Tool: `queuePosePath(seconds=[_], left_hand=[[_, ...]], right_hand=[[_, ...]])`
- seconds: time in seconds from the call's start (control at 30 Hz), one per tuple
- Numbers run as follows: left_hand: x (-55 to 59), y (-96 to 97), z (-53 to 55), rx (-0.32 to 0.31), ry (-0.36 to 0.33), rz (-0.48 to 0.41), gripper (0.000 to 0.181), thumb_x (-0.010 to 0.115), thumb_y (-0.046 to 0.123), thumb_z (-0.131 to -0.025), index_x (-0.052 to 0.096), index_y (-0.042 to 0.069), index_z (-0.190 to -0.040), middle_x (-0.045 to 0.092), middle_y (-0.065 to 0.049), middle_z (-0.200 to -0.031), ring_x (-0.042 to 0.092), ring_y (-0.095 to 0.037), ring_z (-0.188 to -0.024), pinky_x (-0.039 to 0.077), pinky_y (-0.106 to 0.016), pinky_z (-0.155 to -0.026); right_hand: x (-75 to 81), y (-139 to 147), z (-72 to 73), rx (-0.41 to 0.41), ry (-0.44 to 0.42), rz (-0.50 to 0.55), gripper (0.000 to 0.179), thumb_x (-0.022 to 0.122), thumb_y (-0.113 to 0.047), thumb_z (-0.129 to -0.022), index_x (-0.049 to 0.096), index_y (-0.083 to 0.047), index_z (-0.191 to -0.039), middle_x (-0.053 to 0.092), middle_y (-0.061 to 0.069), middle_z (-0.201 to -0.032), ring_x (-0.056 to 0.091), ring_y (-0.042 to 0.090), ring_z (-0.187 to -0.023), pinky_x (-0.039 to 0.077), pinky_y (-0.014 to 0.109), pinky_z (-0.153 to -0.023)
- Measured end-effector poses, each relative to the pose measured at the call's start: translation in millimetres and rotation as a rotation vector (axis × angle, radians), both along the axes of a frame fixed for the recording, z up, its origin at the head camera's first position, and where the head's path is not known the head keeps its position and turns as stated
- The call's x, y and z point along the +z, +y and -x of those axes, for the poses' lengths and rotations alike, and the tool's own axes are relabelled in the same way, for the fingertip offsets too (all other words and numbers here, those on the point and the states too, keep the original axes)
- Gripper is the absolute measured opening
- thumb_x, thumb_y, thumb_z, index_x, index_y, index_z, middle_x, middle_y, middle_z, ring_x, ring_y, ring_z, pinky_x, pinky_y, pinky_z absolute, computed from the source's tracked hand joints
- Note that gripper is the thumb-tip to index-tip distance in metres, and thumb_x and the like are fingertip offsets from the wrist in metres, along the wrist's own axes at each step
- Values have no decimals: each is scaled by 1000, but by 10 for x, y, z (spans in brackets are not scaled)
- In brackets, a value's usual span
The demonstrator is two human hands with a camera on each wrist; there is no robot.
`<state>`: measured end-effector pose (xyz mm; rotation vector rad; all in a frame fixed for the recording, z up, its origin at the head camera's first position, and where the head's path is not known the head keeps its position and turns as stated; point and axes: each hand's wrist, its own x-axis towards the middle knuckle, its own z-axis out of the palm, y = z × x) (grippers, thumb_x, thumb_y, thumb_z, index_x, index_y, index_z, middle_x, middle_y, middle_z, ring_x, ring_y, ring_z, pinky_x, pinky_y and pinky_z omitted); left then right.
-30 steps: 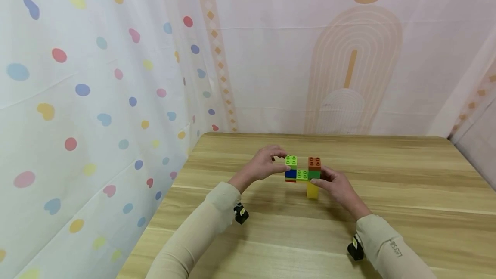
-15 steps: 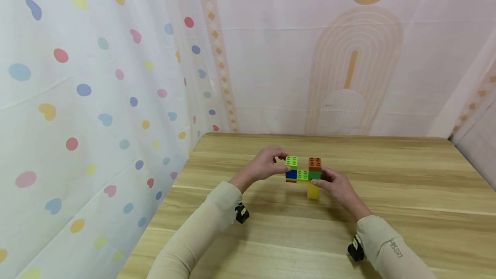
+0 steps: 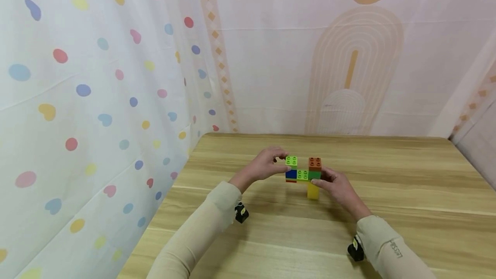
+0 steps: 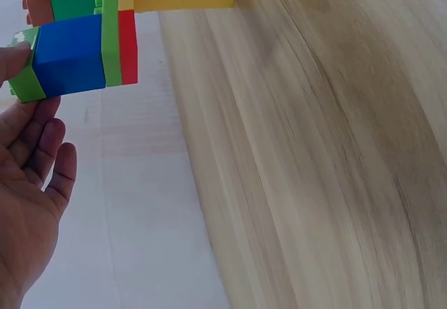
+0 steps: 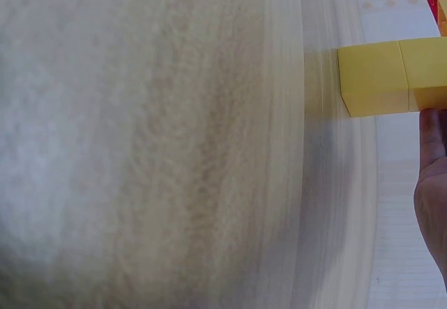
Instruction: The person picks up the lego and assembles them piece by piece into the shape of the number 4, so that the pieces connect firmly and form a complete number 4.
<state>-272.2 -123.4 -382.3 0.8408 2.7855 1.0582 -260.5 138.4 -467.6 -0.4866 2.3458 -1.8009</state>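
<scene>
A joined structure of toy building bricks is held in both hands. Its left column has a light green brick (image 3: 291, 162) on a blue brick (image 4: 70, 54), with a red piece (image 4: 128, 47) at the bottom. A thin light green piece (image 3: 302, 175) bridges to the right column. There a brown brick (image 3: 314, 163) tops a green brick (image 3: 314, 175), above two yellow bricks (image 5: 374, 78). My left hand (image 3: 266, 165) pinches the light green brick by its sides, where it meets the blue one. My right hand (image 3: 338, 186) grips the right column near the green brick; some fingertips are hidden behind it.
The wooden table (image 3: 294, 236) spreads beneath the hands, with its far edge beyond them. A dotted curtain (image 3: 97, 132) hangs at the left, and a pale curtain (image 3: 271, 76) hangs behind the table. Black wrist cameras (image 3: 355, 249) sit under the sleeves.
</scene>
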Motion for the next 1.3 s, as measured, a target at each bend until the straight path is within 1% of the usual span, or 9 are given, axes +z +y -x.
queuePosePath(seconds=[0.13,0.27,0.4,0.5,0.67,0.83,0.97,1.1,1.3], left_hand=[[-7,0,2,1,2,-2,27,73,22,-91,69,9,-114,61,0,-108,56,-27,-107,46,-34,-86],[-20,-4,4,7,-6,-12,27,73,22,-92,69,10,-115,62,1,-107,56,-27,-107,46,-33,-85],[-14,-5,0,10,-7,-6,28,72,23,-93,69,10,-117,63,2,-106,55,-21,-104,46,-31,-84],[2,0,-4,2,-2,4,28,72,23,-93,69,9,-117,62,1,-107,56,-23,-105,46,-32,-85],[10,16,-1,-2,-21,7,26,72,22,-92,68,9,-115,61,0,-108,55,-31,-110,46,-33,-86],[-27,22,-12,13,-60,-43,19,73,18,-91,69,10,-108,61,1,-101,56,-27,-102,46,-31,-80],[-109,15,-57,23,-66,-40,18,73,18,-91,68,13,-107,60,3,-100,54,-20,-97,46,-30,-79],[-268,-6,-131,50,-48,-32,28,72,17,-92,66,12,-119,61,4,-104,54,-15,-99,47,-30,-82],[-530,-19,-242,130,4,-180,52,71,20,-94,53,9,-142,65,-5,-124,61,-19,-110,50,-32,-88]], right_hand=[[3,-4,-2,-5,7,-4,51,72,-26,-93,58,-4,-137,66,15,-119,59,22,-103,50,31,-83],[-2,-1,3,-5,4,-5,52,72,-27,-93,58,-4,-137,66,15,-120,59,22,-103,50,32,-83],[3,3,3,-2,2,-7,53,72,-28,-93,57,-4,-139,65,15,-122,59,23,-105,50,30,-84],[5,6,4,-2,0,-9,54,71,-29,-93,56,-4,-139,64,16,-123,59,23,-106,50,28,-84],[5,4,2,-11,2,-12,54,72,-28,-93,56,-4,-139,65,15,-122,59,23,-105,50,27,-83],[33,-15,-25,-7,10,-2,51,72,-24,-93,58,-2,-137,66,16,-121,60,20,-102,50,25,-81],[65,-29,-62,-6,7,15,49,71,-21,-94,57,0,-136,65,17,-121,60,18,-101,50,25,-81],[77,-38,-81,-13,2,17,49,71,-21,-94,57,0,-137,65,17,-121,60,18,-101,50,25,-81],[79,-37,-94,-37,-11,-6,52,71,-25,-94,56,-2,-139,65,16,-123,59,21,-106,50,24,-83]])
